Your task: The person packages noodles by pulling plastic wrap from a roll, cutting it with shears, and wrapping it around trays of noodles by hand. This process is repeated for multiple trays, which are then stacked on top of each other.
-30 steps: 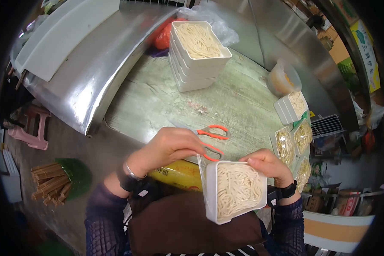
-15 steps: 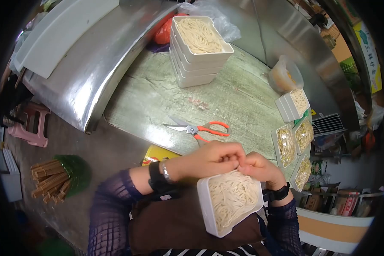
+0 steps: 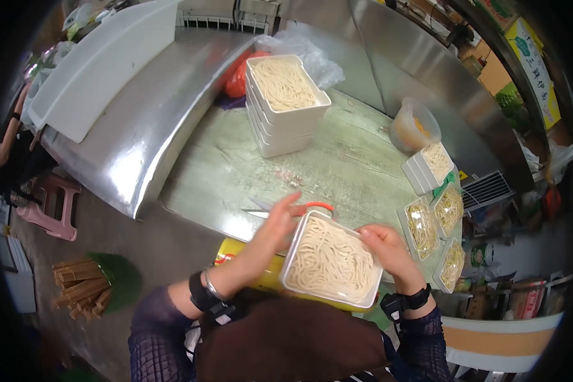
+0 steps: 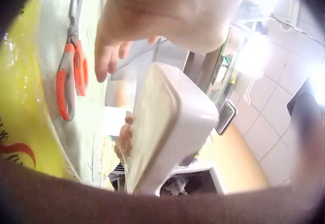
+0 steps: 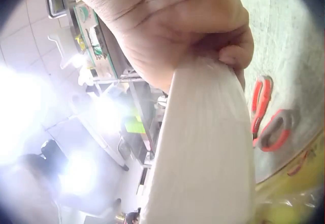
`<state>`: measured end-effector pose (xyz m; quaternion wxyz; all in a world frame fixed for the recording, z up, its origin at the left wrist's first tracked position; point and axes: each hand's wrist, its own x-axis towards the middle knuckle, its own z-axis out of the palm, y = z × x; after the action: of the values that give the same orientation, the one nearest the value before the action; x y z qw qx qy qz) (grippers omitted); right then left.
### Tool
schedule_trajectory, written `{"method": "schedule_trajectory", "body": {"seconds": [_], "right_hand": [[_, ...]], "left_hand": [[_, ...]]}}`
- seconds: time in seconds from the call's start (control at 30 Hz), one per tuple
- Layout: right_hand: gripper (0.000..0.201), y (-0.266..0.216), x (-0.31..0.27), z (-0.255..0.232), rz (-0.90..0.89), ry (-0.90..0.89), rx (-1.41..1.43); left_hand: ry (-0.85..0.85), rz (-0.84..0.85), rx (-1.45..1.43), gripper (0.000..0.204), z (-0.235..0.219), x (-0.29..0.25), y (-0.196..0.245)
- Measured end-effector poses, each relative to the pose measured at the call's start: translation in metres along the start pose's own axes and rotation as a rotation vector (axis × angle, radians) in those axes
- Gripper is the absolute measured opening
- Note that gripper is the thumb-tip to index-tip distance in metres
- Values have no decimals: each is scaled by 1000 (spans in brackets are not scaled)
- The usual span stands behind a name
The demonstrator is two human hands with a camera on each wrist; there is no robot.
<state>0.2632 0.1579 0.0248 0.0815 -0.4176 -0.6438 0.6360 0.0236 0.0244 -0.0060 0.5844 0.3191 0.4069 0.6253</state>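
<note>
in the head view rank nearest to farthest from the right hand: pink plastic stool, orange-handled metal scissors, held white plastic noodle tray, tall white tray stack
1. Held white plastic noodle tray: in the right hand
2. Orange-handled metal scissors: just beyond the tray
3. Tall white tray stack: farther forward and left
4. Pink plastic stool: far left of the view

The left hand (image 4: 170,10) is at the top, with its fingers (image 4: 103,61) pointing down. A gap shows between them and the tipped white box (image 4: 177,114). Bits of the right hand (image 4: 125,140) peek out by the box's far edge. Scissors (image 4: 73,76) (the ones with orange and grey handles) lie on the pale table (image 4: 87,142), near a shiny yellow wrapper (image 4: 23,81) with a red squiggle.
</note>
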Motion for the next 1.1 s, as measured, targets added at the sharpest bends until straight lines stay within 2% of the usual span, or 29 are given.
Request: {"method": "schedule_trajectory", "body": {"seconds": [0.07,0.1,0.2,0.23,0.33,0.37,0.43,0.47,0.57,0.63,0.67,0.73,0.8,0.83,0.87,0.93,1.0,1.1], "right_hand": [[28,4,4,13,-30,-6,-83],[28,1,2,20,-57,-28,-136],[29,-4,-3,32,-134,-150,-265],[29,-7,-4,33,-154,-200,-301],[28,-21,-14,29,-213,-285,-600],[28,-25,-16,28,-287,-283,-652],[27,-34,-18,26,-435,-277,-757],[27,-39,-15,24,-422,-297,-738],[28,-56,-1,10,-390,-329,-694],[29,-62,10,-3,-370,-312,-660],[29,-71,12,-7,-277,-247,-552],[31,-97,14,-12,-95,-115,-337],[33,-125,30,-9,-168,15,-156],[33,-137,42,-5,-317,122,-190],[33,-149,55,1,-467,230,-224],[34,-162,104,3,-537,252,-64],[35,-176,142,8,-493,332,-41],[36,-196,182,15,-326,318,-64]], "left_hand": [[-73,149,172,69,2,0,-10],[-80,59,74,69,1,2,1],[-348,-150,-222,63,0,7,24],[-295,-226,-157,57,-8,8,11],[-499,-375,20,53,-17,9,12],[-522,-450,-52,47,-21,10,11],[-528,-451,-36,46,-21,13,15],[-533,-447,-29,45,-21,16,17],[-429,-275,-84,44,-23,22,6],[-211,-111,-294,41,-27,26,9],[-99,-29,-400,40,-30,28,10],[8,18,-86,35,-45,28,-1],[116,57,233,31,-62,20,-19],[104,118,524,29,-64,13,-27],[89,115,609,25,-61,5,-33],[-44,272,968,21,-60,-4,-33],[-73,309,986,19,-59,-3,-36],[-85,333,990,17,-59,-1,-38]]}}
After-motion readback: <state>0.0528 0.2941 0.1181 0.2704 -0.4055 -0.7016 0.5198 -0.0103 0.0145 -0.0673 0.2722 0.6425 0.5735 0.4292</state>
